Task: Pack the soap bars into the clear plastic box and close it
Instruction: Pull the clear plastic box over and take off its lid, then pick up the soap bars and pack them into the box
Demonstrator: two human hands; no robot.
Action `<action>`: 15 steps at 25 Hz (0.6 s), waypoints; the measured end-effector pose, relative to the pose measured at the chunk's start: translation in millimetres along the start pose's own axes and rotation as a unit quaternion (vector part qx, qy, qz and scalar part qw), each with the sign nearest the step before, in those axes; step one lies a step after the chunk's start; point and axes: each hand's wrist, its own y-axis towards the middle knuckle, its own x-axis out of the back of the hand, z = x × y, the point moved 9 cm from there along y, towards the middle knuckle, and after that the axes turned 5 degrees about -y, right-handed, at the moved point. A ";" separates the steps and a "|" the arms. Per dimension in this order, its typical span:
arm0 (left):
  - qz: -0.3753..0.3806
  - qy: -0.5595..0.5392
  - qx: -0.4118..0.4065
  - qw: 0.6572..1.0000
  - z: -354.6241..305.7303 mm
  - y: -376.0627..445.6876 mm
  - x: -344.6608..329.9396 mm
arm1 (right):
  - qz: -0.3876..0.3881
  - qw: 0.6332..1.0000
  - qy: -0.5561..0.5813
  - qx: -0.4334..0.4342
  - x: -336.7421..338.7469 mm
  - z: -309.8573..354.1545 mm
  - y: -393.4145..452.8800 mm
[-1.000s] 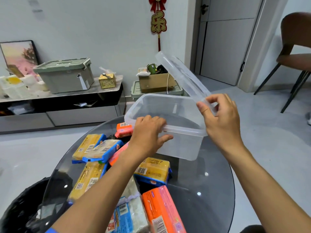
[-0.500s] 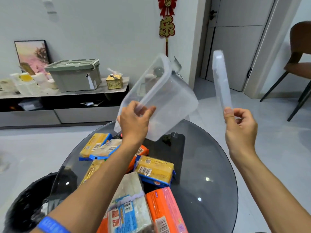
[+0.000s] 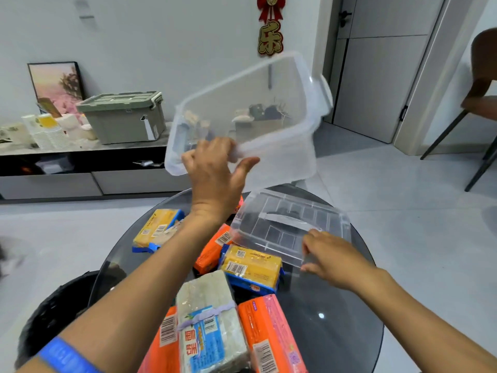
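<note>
My left hand (image 3: 215, 173) grips the near rim of the clear plastic box (image 3: 250, 114), which hangs empty and tilted in the air above the round glass table (image 3: 336, 319). The box's clear lid (image 3: 290, 224) lies low over the table, and my right hand (image 3: 330, 254) pinches its near edge. Several wrapped soap bars lie on the table below: a yellow bar (image 3: 251, 265) in the middle, an orange bar (image 3: 271, 335) nearest me, a grey-white bar (image 3: 212, 319) beside it, and another yellow bar (image 3: 156, 227) at the left.
A black bin (image 3: 53, 313) stands at the table's lower left. Behind the table runs a low cabinet (image 3: 80, 168) with a green storage crate (image 3: 123, 117) and paper cups. A brown chair (image 3: 481, 103) stands at the far right, near a grey door.
My left hand has lifted and turned the box further, its opening now facing me. My right hand has swung the lid from upright in the air down flat over the table.
</note>
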 end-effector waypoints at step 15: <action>0.217 -0.038 -0.086 0.972 -42.8 -38.4 -85.9 | 0.056 0.993 -0.089 -0.053 -14.6 45.2 -13.4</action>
